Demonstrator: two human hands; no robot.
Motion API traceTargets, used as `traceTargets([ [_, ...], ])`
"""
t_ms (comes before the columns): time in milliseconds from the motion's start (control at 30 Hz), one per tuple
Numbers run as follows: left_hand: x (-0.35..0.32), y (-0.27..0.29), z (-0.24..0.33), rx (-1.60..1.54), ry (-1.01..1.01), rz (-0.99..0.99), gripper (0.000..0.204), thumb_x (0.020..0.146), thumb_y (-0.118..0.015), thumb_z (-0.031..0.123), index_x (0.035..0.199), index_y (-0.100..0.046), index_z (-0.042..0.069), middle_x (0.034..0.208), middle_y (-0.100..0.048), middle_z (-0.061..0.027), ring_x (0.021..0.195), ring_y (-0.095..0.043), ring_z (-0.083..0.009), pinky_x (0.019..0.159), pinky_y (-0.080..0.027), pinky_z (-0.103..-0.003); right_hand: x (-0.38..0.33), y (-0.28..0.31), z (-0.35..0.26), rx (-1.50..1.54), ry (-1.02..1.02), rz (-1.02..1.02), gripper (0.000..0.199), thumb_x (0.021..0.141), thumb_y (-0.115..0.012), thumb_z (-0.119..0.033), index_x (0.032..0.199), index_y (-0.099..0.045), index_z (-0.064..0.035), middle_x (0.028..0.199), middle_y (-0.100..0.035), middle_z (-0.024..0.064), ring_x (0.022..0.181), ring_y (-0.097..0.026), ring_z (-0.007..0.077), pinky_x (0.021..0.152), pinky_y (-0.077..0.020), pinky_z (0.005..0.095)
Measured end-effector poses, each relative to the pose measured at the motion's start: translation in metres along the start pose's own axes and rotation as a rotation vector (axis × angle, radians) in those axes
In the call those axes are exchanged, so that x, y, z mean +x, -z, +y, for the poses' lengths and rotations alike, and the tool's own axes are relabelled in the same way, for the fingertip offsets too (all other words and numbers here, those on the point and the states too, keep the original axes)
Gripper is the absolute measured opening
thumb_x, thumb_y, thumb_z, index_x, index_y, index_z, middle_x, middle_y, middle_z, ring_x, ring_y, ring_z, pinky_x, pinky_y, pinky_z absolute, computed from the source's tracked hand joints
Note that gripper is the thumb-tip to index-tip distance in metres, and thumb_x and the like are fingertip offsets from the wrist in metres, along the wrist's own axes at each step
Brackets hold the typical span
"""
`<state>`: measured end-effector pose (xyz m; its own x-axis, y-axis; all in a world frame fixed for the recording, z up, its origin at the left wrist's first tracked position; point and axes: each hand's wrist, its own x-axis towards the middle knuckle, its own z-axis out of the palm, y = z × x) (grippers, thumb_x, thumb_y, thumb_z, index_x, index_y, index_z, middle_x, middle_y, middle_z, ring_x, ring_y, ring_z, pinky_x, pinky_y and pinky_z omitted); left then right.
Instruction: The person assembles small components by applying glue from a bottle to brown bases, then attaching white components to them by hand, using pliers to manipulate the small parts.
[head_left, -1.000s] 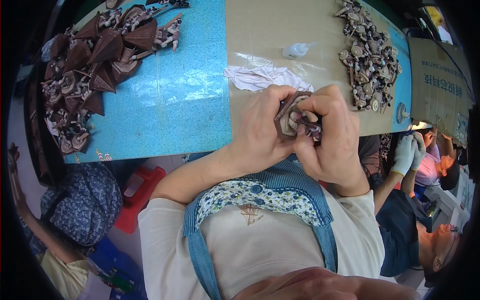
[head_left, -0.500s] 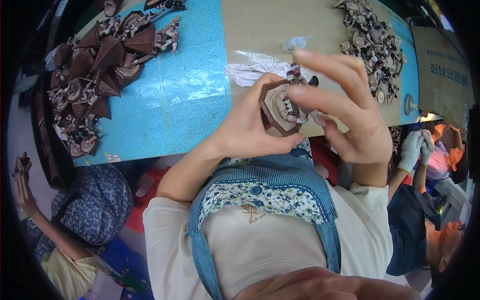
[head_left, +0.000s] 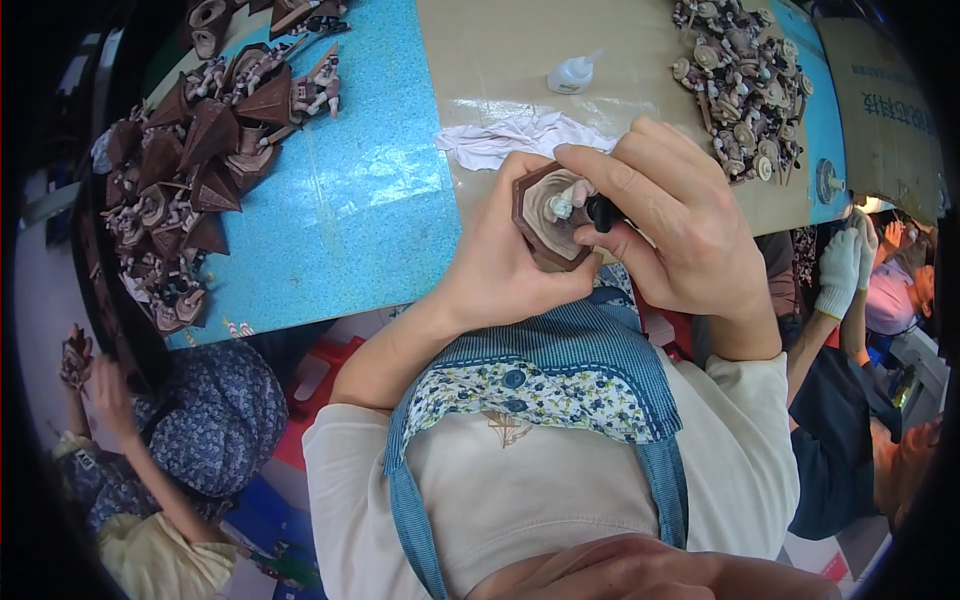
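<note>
Left hand (head_left: 495, 258) is curled round an octagonal base (head_left: 531, 235), thumb along the near side. Base is up off the counter (head_left: 330, 220), around its near edge, open face toward the camera: brown faceted rim, cream layered relief inside. Small figurine (head_left: 564, 205) sits at the base's right side, pale body, black part next to it. Right hand (head_left: 695, 230) has thumb and forefinger nearly closed on the figurine, other fingers bent; exact contact is partly hidden. Writing: dark printed characters on the cardboard box (head_left: 885, 120), far right. Can't make out any marking on the base.
</note>
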<state>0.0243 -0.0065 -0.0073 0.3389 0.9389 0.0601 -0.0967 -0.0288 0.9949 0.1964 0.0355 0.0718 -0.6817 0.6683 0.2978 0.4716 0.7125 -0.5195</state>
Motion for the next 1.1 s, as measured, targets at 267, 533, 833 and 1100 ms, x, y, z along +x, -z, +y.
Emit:
traceTargets([
  [267,-0.001,-0.007,-0.004,0.068,-0.059,0.115,0.06,0.07,-0.078,0.01,0.115,-0.04,0.001,0.101,-0.059,-0.0127,0.09,-0.062,-0.0205,0.077,-0.051,-0.032,-0.003,-0.01,-0.007,-0.01,-0.126,0.07,0.043,0.071,-0.071,-0.012,0.109,-0.061,0.0039,0.075,-0.052,0.0127,0.065,-0.052,0.0284,0.057,-0.041,0.0369],
  [533,0.0,-0.005,0.004,0.301,0.022,0.194,0.07,0.065,-0.083,0.009,0.119,-0.039,0.001,0.113,-0.055,-0.0113,0.104,-0.057,-0.0165,0.089,-0.047,-0.03,-0.003,-0.016,-0.007,0.059,-0.234,0.147,0.04,0.071,-0.071,-0.01,0.108,-0.063,0.0026,0.075,-0.053,0.0126,0.066,-0.052,0.0278,0.059,-0.0415,0.0347],
  [833,0.007,0.02,0.002,-0.555,0.26,-0.289,0.069,0.066,-0.079,0.005,0.125,-0.041,0.0,0.109,-0.053,-0.0044,0.099,-0.054,-0.0142,0.088,-0.046,-0.029,0.005,-0.001,0.011,0.138,0.084,-0.034,0.045,0.067,-0.067,-0.011,0.11,-0.065,-0.0007,0.08,-0.055,0.0114,0.072,-0.052,0.0288,0.063,-0.0421,0.0366],
  [1100,0.005,0.0,-0.001,0.061,0.015,0.128,0.068,0.067,-0.083,0.015,0.117,-0.039,0.0,0.101,-0.061,-0.0119,0.092,-0.062,-0.0195,0.081,-0.051,-0.031,-0.004,-0.021,-0.018,0.0,-0.388,-0.015,0.025,0.09,-0.058,-0.014,0.108,-0.051,0.0022,0.079,-0.061,0.0201,0.07,-0.061,0.0377,0.062,-0.0467,0.0415],
])
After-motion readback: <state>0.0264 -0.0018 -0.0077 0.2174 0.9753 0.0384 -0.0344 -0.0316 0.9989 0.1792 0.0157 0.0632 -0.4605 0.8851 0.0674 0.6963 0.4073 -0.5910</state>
